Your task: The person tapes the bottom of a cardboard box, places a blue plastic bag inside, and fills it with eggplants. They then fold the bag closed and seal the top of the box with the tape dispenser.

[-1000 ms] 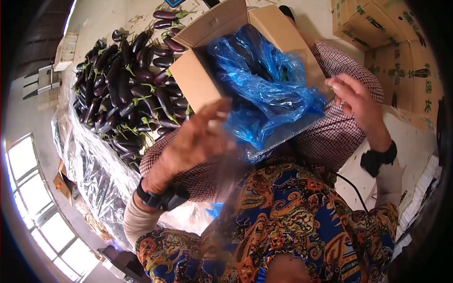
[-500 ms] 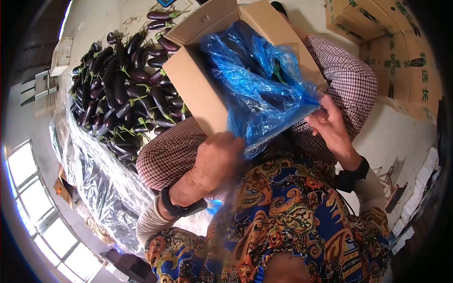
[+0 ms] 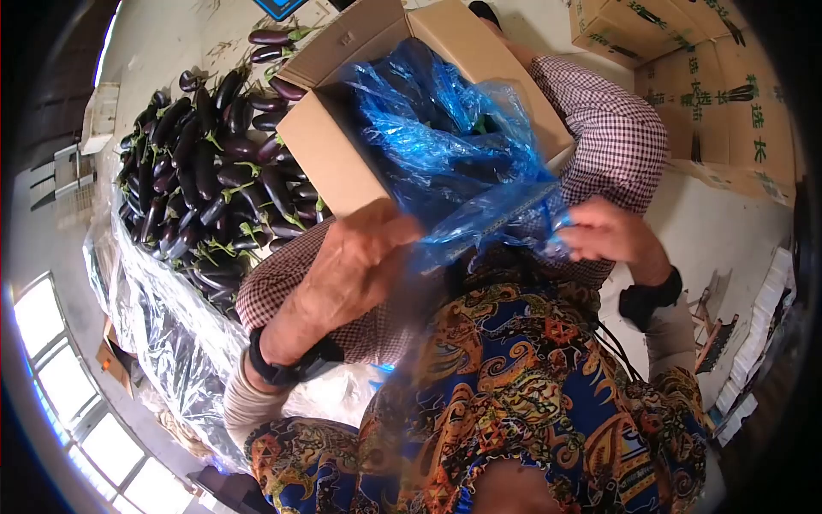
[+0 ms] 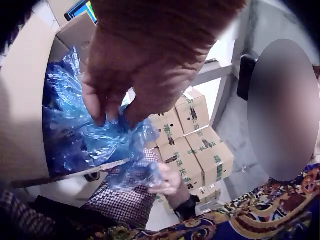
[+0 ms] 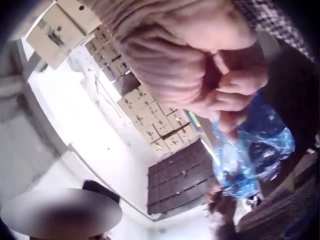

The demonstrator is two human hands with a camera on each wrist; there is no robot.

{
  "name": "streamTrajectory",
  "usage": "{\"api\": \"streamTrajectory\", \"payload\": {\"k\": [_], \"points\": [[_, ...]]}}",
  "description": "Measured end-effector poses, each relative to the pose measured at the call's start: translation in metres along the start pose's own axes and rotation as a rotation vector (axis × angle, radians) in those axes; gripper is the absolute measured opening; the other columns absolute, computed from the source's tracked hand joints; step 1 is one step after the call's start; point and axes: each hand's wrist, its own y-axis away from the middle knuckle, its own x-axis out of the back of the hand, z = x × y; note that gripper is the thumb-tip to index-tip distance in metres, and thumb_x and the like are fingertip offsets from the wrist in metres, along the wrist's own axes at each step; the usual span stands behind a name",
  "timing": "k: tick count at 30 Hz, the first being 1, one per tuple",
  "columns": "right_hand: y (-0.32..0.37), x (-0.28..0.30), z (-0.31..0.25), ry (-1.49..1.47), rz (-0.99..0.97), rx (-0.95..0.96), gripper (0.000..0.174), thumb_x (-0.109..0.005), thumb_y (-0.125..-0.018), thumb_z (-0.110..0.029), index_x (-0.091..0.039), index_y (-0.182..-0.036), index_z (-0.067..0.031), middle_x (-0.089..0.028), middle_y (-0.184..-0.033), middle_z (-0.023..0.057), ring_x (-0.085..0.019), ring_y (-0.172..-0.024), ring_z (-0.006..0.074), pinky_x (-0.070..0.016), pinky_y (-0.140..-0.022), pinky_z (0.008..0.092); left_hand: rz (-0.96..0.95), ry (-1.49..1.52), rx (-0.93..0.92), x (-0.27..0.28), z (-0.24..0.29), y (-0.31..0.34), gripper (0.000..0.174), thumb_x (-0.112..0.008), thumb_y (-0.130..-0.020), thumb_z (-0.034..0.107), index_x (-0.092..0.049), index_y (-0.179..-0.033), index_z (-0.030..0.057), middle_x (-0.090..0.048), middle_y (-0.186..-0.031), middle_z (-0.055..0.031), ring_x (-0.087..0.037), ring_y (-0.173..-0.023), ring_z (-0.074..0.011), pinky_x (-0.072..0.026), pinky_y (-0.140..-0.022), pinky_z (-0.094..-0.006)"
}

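A blue plastic bag [image 3: 454, 163] lines an open cardboard box [image 3: 330, 158] between the person's legs, with dark shapes showing through the film. At the box's near side, the left hand [image 3: 364, 248] pinches the bag's edge; its bent fingers on the crumpled film [image 4: 107, 142] show in the left wrist view. The right hand [image 3: 612, 231] grips the bag's other near corner, and its curled fingers [image 5: 235, 95] have blue film hanging below them in the right wrist view. A stretch of film spans the gap between both hands, over the near edge.
A large heap of eggplants [image 3: 205, 171] lies left of the box, beside clear plastic sheeting [image 3: 175, 343]. Printed cartons [image 3: 711, 111] stand at the right. Checkered trouser legs [image 3: 612, 128] flank the box. A blue-edged device [image 3: 278, 7] sits beyond it.
One second ago both hands were off the bag. They came down to its near corners, and its edge has since been drawn over the box's near side, toward the person.
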Motion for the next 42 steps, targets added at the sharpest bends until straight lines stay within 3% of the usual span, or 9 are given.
{"api": "streamTrajectory", "payload": {"k": [8,11,14,22,25,27,33,39,42], "points": [[-0.046,0.048,-0.032,-0.674,-0.058,0.44,0.024,-0.052,-0.099,-0.021,-0.058,-0.112,-0.0021,-0.06,-0.085,0.0005,-0.05,-0.064,0.002,-0.0397,-0.048,0.0181,-0.096,0.226,-0.123,0.0,-0.029,-0.069,0.015,-0.058,-0.089,-0.003,-0.064,-0.102,0.0,-0.062,-0.09,-0.0054,-0.06,-0.082,-0.0164,-0.0499,-0.073,-0.0287],[-0.069,0.04,-0.076,-0.411,0.253,0.348,0.037,-0.06,-0.093,-0.025,-0.054,-0.122,-0.0029,-0.062,-0.098,0.0041,-0.06,-0.085,0.0119,-0.0507,-0.069,0.0275,0.05,0.626,0.257,0.007,-0.056,-0.096,0.016,-0.055,-0.093,0.008,-0.063,-0.105,0.0007,-0.061,-0.085,-0.0017,-0.059,-0.077,-0.0115,-0.0525,-0.072,-0.0265],[-0.08,0.032,-0.101,0.964,0.435,0.401,0.064,-0.075,-0.074,-0.019,-0.049,-0.131,-0.0017,-0.048,-0.126,0.0133,-0.055,-0.109,0.0258,-0.0459,-0.097,0.0354,0.235,0.707,0.423,0.006,-0.083,-0.116,0.021,-0.053,-0.094,0.015,-0.061,-0.107,0.0005,-0.06,-0.083,-0.0002,-0.058,-0.073,-0.0089,-0.0552,-0.071,-0.0265],[-0.134,0.032,-0.062,1.244,0.05,0.251,0.03,-0.064,-0.082,-0.014,-0.058,-0.108,-0.0009,-0.059,-0.105,0.0145,-0.057,-0.099,0.033,-0.0472,-0.08,0.04,0.152,0.773,0.377,-0.003,-0.094,-0.126,0.039,-0.056,-0.088,0.011,-0.053,-0.125,0.0003,-0.062,-0.104,-0.0057,-0.061,-0.091,-0.0146,-0.0526,-0.085,-0.0311],[-0.155,0.019,-0.075,0.858,0.12,0.263,0.023,-0.057,-0.089,-0.01,-0.058,-0.111,-0.0029,-0.062,-0.093,0.01,-0.06,-0.088,0.0281,-0.0511,-0.071,0.0368,-0.058,0.692,0.127,-0.002,-0.078,-0.126,0.052,-0.056,-0.084,0.009,-0.047,-0.135,0.0002,-0.058,-0.122,-0.0091,-0.056,-0.109,-0.0173,-0.0436,-0.098,-0.0295],[-0.161,0.018,-0.088,-0.317,0.243,0.128,0.019,-0.051,-0.094,-0.009,-0.056,-0.112,-0.0049,-0.062,-0.095,0.0058,-0.061,-0.085,0.0226,-0.054,-0.067,0.0364,-0.058,0.595,0.13,-0.001,-0.084,-0.128,0.065,-0.057,-0.079,0.006,-0.04,-0.141,-0.0015,-0.054,-0.13,-0.0105,-0.05,-0.119,-0.0175,-0.0368,-0.104,-0.0284],[-0.191,0.037,-0.07,-0.666,0.173,0.258,0.029,-0.059,-0.094,-0.02,-0.053,-0.113,0.0004,-0.061,-0.097,0.0057,-0.06,-0.091,0.0183,-0.052,-0.077,0.0344,0.078,0.191,0.262,-0.009,-0.085,-0.141,0.057,-0.076,-0.08,0.02,-0.053,-0.126,-0.0051,-0.065,-0.106,-0.011,-0.056,-0.099,-0.0141,-0.0448,-0.089,-0.0292],[-0.125,0.039,-0.123,0.459,0.71,0.574,0.023,-0.066,-0.088,-0.02,-0.064,-0.1,-0.0018,-0.066,-0.089,0.0065,-0.062,-0.083,0.0122,-0.0482,-0.073,0.0262,0.298,-0.066,0.085,-0.008,-0.109,-0.155,0.037,-0.078,-0.073,0.017,-0.067,-0.106,0.003,-0.068,-0.081,-0.0207,-0.068,-0.073,-0.0298,-0.0519,-0.071,-0.0394],[-0.115,0.055,-0.111,0.721,0.435,0.278,0.021,-0.066,-0.086,-0.015,-0.065,-0.102,-0.0029,-0.067,-0.095,0.011,-0.064,-0.085,0.0174,-0.0513,-0.077,0.0294,0.303,-0.055,0.07,-0.006,-0.118,-0.16,0.033,-0.077,-0.073,0.016,-0.069,-0.103,0.0063,-0.068,-0.083,-0.0189,-0.068,-0.073,-0.0292,-0.0522,-0.073,-0.039]]}}
